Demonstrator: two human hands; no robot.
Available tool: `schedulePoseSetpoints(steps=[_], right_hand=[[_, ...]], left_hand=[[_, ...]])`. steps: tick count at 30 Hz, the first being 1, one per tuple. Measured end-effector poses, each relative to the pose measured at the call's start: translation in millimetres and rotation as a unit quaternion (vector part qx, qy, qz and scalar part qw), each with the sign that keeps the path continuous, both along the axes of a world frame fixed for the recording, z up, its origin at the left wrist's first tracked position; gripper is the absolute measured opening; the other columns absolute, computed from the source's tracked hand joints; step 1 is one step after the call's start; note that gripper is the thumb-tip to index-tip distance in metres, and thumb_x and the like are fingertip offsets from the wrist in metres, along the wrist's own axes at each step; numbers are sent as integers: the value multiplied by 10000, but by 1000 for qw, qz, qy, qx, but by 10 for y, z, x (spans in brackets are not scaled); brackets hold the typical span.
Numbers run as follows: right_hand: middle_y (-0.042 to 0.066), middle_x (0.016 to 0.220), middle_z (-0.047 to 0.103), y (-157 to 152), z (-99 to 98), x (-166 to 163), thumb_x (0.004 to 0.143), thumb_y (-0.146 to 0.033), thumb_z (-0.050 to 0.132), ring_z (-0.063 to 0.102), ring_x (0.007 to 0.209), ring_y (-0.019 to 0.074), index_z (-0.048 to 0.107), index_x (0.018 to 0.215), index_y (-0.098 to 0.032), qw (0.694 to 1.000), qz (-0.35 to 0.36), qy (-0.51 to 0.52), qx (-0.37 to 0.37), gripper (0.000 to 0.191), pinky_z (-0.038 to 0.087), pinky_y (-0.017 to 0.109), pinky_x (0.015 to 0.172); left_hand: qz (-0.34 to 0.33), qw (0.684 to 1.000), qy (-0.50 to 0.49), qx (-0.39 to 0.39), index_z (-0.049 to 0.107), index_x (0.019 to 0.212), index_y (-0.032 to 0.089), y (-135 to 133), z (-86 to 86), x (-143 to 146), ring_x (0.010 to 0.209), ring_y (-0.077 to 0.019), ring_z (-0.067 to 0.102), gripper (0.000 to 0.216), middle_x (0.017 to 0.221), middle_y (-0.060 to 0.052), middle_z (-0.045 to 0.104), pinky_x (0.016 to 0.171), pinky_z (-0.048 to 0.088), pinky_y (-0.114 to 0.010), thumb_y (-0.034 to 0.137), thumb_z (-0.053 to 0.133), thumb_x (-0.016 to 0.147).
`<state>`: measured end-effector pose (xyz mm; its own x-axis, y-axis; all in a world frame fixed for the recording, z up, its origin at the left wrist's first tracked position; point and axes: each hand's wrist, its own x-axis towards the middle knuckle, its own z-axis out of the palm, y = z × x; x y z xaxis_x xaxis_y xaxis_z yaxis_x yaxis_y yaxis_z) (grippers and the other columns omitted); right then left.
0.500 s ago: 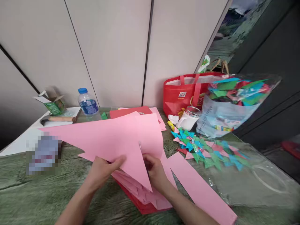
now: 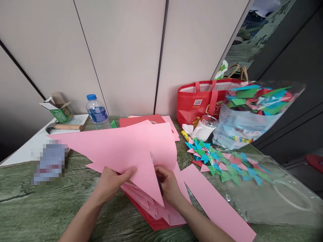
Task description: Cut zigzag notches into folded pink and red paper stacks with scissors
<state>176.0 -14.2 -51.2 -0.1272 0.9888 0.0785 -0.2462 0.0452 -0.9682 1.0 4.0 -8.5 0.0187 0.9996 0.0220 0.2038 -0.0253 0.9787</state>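
A large pink paper sheet (image 2: 121, 148) is folded over into a triangle above a stack of pink and red paper (image 2: 153, 210) on the green table. My left hand (image 2: 111, 183) pinches the sheet's lower edge from the left. My right hand (image 2: 169, 185) is closed on the sheet next to its pointed corner, and a thin dark blade-like tool (image 2: 155, 169) stands up from that hand along the fold. A cut pink strip (image 2: 214, 201) lies to the right of my right wrist.
Small folded paper triangles (image 2: 219, 161) in several colours lie at right, partly on a clear plastic bag (image 2: 272, 198). Behind stand a white jar (image 2: 205, 127), a bag of coloured paper (image 2: 249, 111), a red tote (image 2: 199, 99), a water bottle (image 2: 97, 112) and a small carton (image 2: 59, 109).
The view has shifted slightly. Both hands keep the same hold on the pink sheet.
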Motion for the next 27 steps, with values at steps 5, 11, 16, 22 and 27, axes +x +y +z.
schedulePoseSetpoints(steps=[5,11,16,22,27], right_hand=[[-7,668,660,-9,23,-4,595,-64,609,549,543,120,659,728,-182,1000,4,10,-1,184,437,226,551],[-16,626,628,-5,-3,2,603,-59,571,527,525,115,657,734,-172,1000,-2,-7,1,193,465,255,605],[19,743,664,-2,21,20,592,-44,566,581,640,155,646,806,-171,1000,0,-27,11,262,485,290,670],[39,845,686,-1,88,29,581,-51,585,614,726,174,621,863,-178,1000,12,1,-12,312,489,291,696],[40,851,689,-8,111,32,570,-25,562,613,714,169,628,851,-171,1000,7,-14,-6,323,488,286,687]], left_hand=[[8,1000,-26,5,614,1048,140,-10,9,22,923,-271,614,475,1023,-120,678,816,497,-384,390,686,651],[53,986,-159,3,530,1173,157,12,92,75,1044,-269,569,594,1141,-115,627,841,496,-365,381,694,648],[45,992,-119,-2,554,1134,151,17,71,63,940,-275,613,586,1076,-116,656,714,541,-357,366,720,616],[52,998,-36,-14,613,1031,124,8,-2,24,887,-276,620,545,975,-127,688,776,509,-390,399,735,577],[43,997,-62,-30,607,1049,116,0,38,38,956,-279,602,572,1010,-134,677,831,487,-393,401,739,570]])
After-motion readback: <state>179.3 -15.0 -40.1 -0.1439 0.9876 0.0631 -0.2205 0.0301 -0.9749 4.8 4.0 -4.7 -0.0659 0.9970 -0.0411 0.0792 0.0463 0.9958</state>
